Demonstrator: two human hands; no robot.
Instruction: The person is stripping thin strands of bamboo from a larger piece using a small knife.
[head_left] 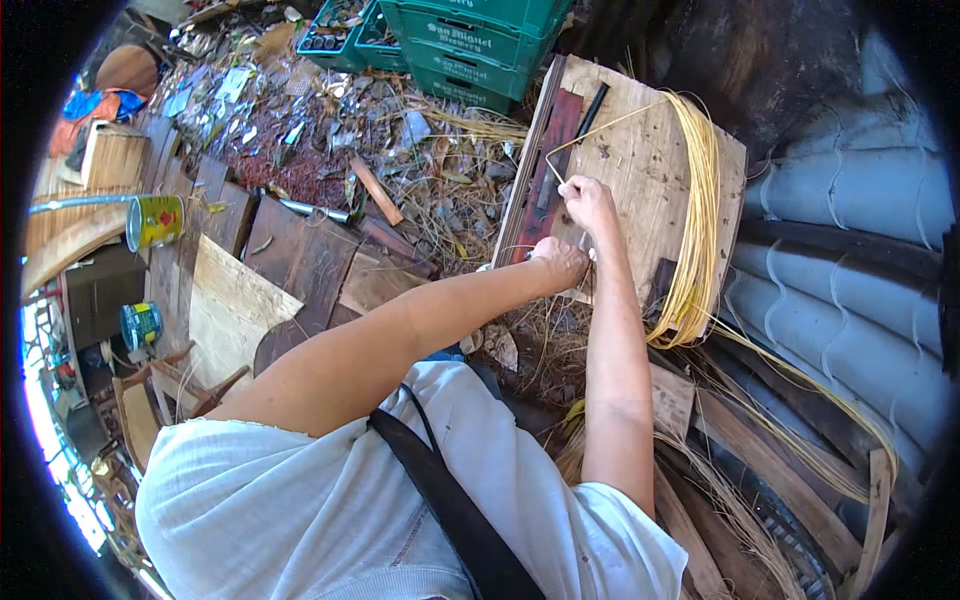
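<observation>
A wooden board (625,130) lies in front of me with a thick bundle of yellow cane-like strands (697,190) looped over its right side. One thin yellow strand (610,127) runs from that bundle, bends sharply, and comes down to my right hand (588,203), whose fingers are closed on it. Just below, my left hand (562,264) is closed near the board's lower edge. A small pale, shiny piece shows beside its fingers, but what it grips is hidden. A dark reddish wood strip (562,125) and a black rod-like piece (594,108) rest on the board's left part.
Stacked green crates (470,50) stand beyond the board. Broken scraps (250,120) litter the ground at the far left. Blue-grey corrugated sheets (850,190) flank the right side, with planks (770,470) and more loose strands below. A yellow can (156,222) is at the left.
</observation>
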